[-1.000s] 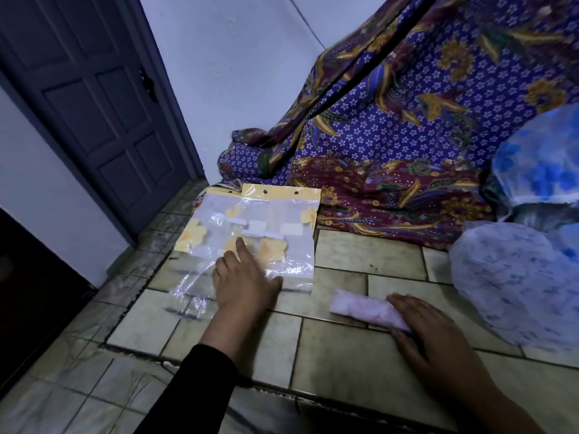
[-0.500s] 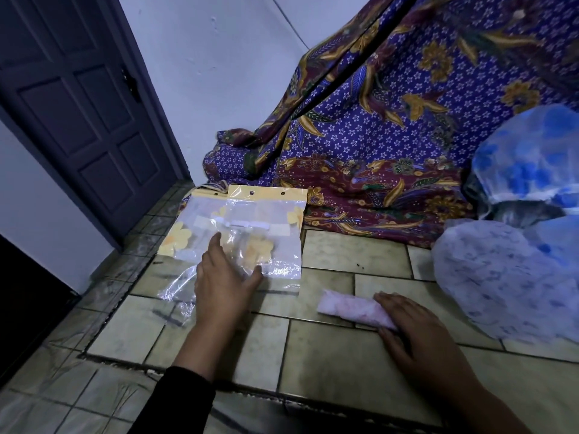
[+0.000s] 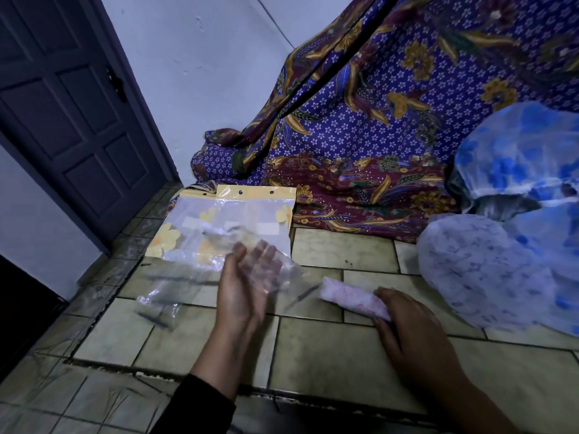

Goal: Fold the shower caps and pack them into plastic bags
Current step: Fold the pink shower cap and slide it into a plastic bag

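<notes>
Head view, from the left: a stack of clear plastic bags with yellow card headers [image 3: 250, 211] lies flat on the pale tiled floor [image 3: 338, 355]; just in front, the left hand [image 3: 242, 289] grasps one thin clear plastic bag [image 3: 283, 274] lifted off it, blurred, its fingers showing through the film. Beside it the small pink folded shower cap roll [image 3: 351, 300] lies on the tiles, the right hand [image 3: 416, 336] curled over its near end. A heap of white and blue unfolded shower caps [image 3: 488, 270] sits far right. Both cap and bag look light, limp and slippery; I would pinch the roll mid-length so it stays folded
</notes>
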